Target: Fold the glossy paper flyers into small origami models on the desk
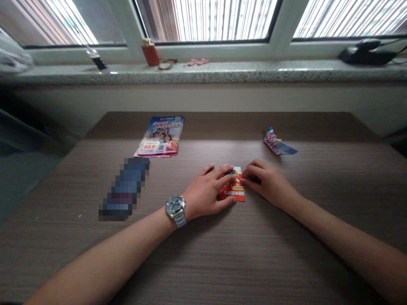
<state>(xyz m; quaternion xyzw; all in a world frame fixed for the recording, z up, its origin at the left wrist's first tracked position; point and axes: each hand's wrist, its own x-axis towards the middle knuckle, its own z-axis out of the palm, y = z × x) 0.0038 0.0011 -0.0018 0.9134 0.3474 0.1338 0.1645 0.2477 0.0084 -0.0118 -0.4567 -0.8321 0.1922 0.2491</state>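
In the head view, two bare hands work at one flat, red-and-yellow printed paper piece (239, 195), which lies near the middle of one brown wood-grain table (203, 262). The left hand (206, 191) lies palm down with its fingers spread, covering the left part of the piece. The right hand (266, 180) is narrowed, its thumb and forefinger brought together on the piece's right edge. One silver metal wristwatch (175, 206) with a dark dial is on the left wrist.

Beyond the left hand, toward the window, lies one stack of glossy blue-and-pink printed leaflets (162, 136); its sheets are too closely layered to count. Just below that stack is one dark rectangular object (124, 188), blurred into blocks. Beyond the right hand, well apart from the stack, sits one folded blue-and-pink printed paper (276, 145), part of it standing up from the table.

Behind the table runs one speckled grey stone windowsill (241, 76) below three window panes. On it are one small dark-bottomed bottle (97, 59) leaning over, one upright red container (150, 54) beside a reddish cord, a few small pink items (197, 62) and, far right, one black device (369, 53) with cables.
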